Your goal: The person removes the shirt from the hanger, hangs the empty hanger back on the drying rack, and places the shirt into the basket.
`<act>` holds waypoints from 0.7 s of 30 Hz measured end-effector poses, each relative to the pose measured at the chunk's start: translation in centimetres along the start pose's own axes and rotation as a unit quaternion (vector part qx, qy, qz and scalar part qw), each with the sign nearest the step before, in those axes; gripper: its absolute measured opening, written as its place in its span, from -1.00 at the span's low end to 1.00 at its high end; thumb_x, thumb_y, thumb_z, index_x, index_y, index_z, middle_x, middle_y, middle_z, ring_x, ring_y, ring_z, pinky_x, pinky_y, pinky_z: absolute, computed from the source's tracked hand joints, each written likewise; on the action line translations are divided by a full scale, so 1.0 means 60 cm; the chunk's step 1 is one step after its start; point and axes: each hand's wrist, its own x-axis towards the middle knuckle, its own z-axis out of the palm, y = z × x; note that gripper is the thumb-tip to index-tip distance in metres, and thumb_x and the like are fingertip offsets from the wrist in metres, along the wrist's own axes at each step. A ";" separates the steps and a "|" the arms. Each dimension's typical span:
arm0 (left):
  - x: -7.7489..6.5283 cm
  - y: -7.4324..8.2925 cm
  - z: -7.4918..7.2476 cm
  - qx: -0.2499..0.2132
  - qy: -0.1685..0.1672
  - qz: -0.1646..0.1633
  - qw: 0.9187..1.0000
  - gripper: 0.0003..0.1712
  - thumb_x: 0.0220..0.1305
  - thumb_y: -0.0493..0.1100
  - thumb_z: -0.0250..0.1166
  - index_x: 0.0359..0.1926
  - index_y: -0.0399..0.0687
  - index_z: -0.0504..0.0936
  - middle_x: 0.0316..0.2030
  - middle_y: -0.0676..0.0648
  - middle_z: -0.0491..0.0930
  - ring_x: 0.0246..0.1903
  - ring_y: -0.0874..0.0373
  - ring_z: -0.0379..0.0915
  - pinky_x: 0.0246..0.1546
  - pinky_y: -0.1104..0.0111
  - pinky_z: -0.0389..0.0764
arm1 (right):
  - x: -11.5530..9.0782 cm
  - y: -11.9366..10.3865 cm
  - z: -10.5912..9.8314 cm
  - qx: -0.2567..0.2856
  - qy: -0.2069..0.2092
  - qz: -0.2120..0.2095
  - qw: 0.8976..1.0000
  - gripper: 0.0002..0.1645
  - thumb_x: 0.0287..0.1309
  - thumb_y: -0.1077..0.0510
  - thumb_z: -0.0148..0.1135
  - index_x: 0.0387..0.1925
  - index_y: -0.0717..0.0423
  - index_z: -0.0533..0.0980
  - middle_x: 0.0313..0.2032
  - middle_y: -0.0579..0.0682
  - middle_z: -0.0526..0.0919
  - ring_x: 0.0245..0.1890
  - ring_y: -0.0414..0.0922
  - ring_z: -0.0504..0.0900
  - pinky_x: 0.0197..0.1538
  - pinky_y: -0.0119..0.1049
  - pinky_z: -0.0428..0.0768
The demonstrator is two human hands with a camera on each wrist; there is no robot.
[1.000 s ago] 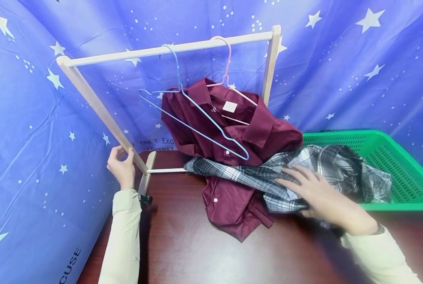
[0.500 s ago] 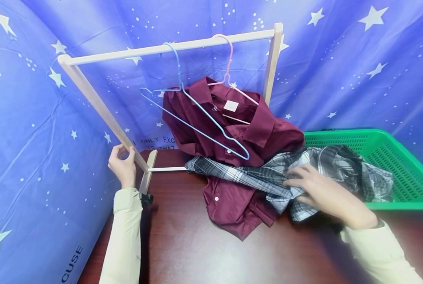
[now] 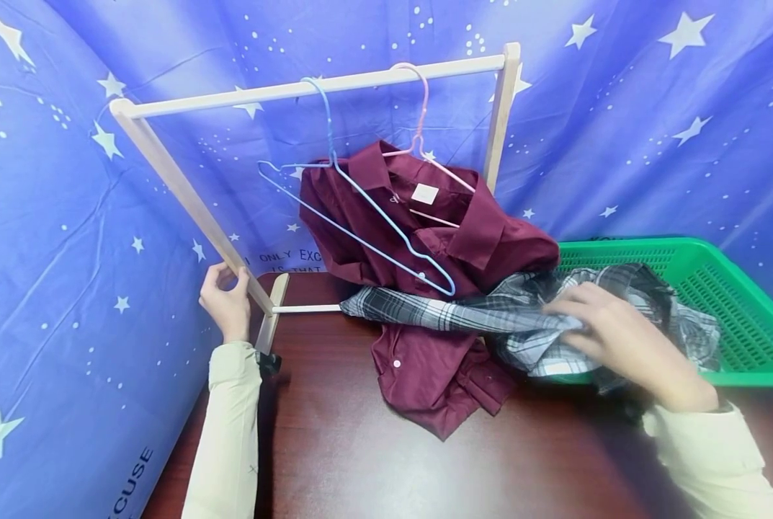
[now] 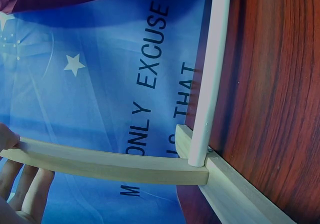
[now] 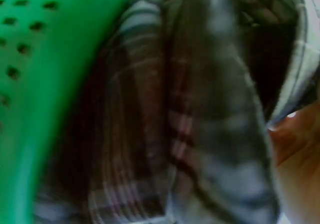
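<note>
Bearings by the clock, as the head camera sees it. Black, grey and white plaid cloth garment (image 3: 402,310) at and beneath the fingertips of the right hand (image 3: 626,342): from those fingertips one long narrow fold runs out to 9 o'clock, crossing in front of the dark maroon button-up shirt (image 3: 454,252); looser folds sag at 7 to 8 o'clock; a bunched mass lies at 2 to 3 o'clock, inside the green perforated plastic basket (image 3: 749,378). Right fingers bent, nearly closed, pinching a fold of plaid; motion blur, so placing of each fingertip cannot be told. Right wrist view, also blurred: plaid fills the middle, basket wall at 9 o'clock, part of the hand at 3 to 4 o'clock, just beside the cloth's edge. Left hand (image 3: 226,303) far off at 9 o'clock from the right: thumb and forefinger arched into a ring, grip set on the lower upright of the pale wooden clothes rack (image 3: 184,203); plaid well apart from these fingers, toward 3 o'clock. Maroon shirt is on the pink wire-like hanger (image 3: 423,108), hooked over the top bar; light-blue wire-like hanger (image 3: 331,140) hooked at its 9 o'clock, overlapping the shirt front. Reddish-brown wood-grain table (image 3: 425,476) below.
</note>
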 end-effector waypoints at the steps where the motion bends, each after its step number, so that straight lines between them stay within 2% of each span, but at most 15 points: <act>1: 0.000 0.000 0.000 0.000 0.000 0.000 1.000 -0.77 0.13 -0.30 0.37 -0.16 -0.28 0.70 -0.24 -0.21 0.75 -0.32 0.29 0.62 0.02 0.36 0.54 | -0.002 0.001 -0.006 0.002 0.010 0.007 1.000 -0.44 -0.30 0.26 0.49 -0.08 0.07 0.64 -0.17 -0.07 0.65 -0.23 -0.18 0.54 -0.19 -0.28 0.59; 4: -0.001 -0.002 -0.001 0.001 0.002 0.000 1.000 -0.77 0.14 -0.30 0.38 -0.15 -0.28 0.69 -0.23 -0.22 0.75 -0.34 0.39 0.56 0.02 0.35 0.54 | -0.009 0.006 -0.027 0.011 0.041 0.036 0.998 -0.42 -0.30 0.37 0.44 -0.06 0.10 0.63 -0.13 -0.03 0.65 -0.16 -0.23 0.50 -0.09 -0.46 0.48; 8: -0.002 -0.004 0.000 0.001 0.002 0.001 1.000 -0.78 0.14 -0.31 0.37 -0.16 -0.28 0.69 -0.22 -0.23 0.75 -0.36 0.47 0.52 0.03 0.35 0.54 | -0.017 0.016 -0.062 0.013 0.084 0.073 0.994 -0.38 -0.28 0.52 0.27 -0.02 0.18 0.62 -0.09 0.01 0.62 -0.15 -0.40 0.36 -0.16 -0.53 0.36; 11: -0.001 -0.004 0.002 -0.002 0.000 0.004 1.000 -0.78 0.13 -0.31 0.37 -0.17 -0.29 0.69 -0.23 -0.24 0.75 -0.38 0.50 0.51 0.02 0.35 0.54 | -0.023 0.025 -0.089 0.010 0.120 0.107 0.987 -0.38 -0.24 0.57 0.11 -0.01 0.25 0.59 -0.07 -0.23 0.54 -0.21 -0.48 0.26 -0.26 -0.53 0.31; 14: 0.000 -0.001 0.002 -0.005 0.001 0.005 1.000 -0.78 0.12 -0.32 0.37 -0.18 -0.30 0.69 -0.25 -0.25 0.74 -0.40 0.54 0.49 0.01 0.36 0.54 | -0.027 0.034 -0.107 0.015 0.162 0.147 0.976 -0.42 -0.18 0.57 -0.01 -0.02 0.33 0.56 -0.06 -0.53 0.37 -0.20 -0.53 0.23 -0.18 -0.58 0.22; 16: 0.000 0.000 0.002 -0.004 0.002 0.006 1.000 -0.78 0.12 -0.32 0.38 -0.18 -0.30 0.69 -0.25 -0.25 0.74 -0.42 0.56 0.47 0.04 0.36 0.51 | -0.029 0.040 -0.113 0.017 0.189 0.180 0.965 -0.47 -0.10 0.54 -0.06 -0.03 0.36 0.55 -0.07 -0.66 0.28 -0.16 -0.58 0.22 -0.11 -0.62 0.16; 19: 0.002 0.000 0.002 0.003 0.003 0.005 1.000 -0.78 0.12 -0.32 0.38 -0.18 -0.30 0.69 -0.24 -0.26 0.74 -0.42 0.56 0.46 0.05 0.36 0.50 | -0.032 0.054 -0.115 0.014 0.216 0.241 0.946 -0.50 -0.02 0.50 -0.12 -0.02 0.35 0.52 -0.09 -0.65 0.26 -0.06 -0.40 0.36 0.01 -0.61 0.14; 21: 0.002 0.000 0.002 0.006 0.002 0.004 1.000 -0.78 0.12 -0.31 0.38 -0.17 -0.29 0.69 -0.23 -0.26 0.74 -0.40 0.53 0.47 0.05 0.35 0.51 | -0.035 0.065 -0.115 0.004 0.221 0.280 0.934 -0.50 0.01 0.48 -0.14 0.01 0.34 0.50 -0.08 -0.42 0.38 0.03 -0.15 0.41 0.10 -0.50 0.18</act>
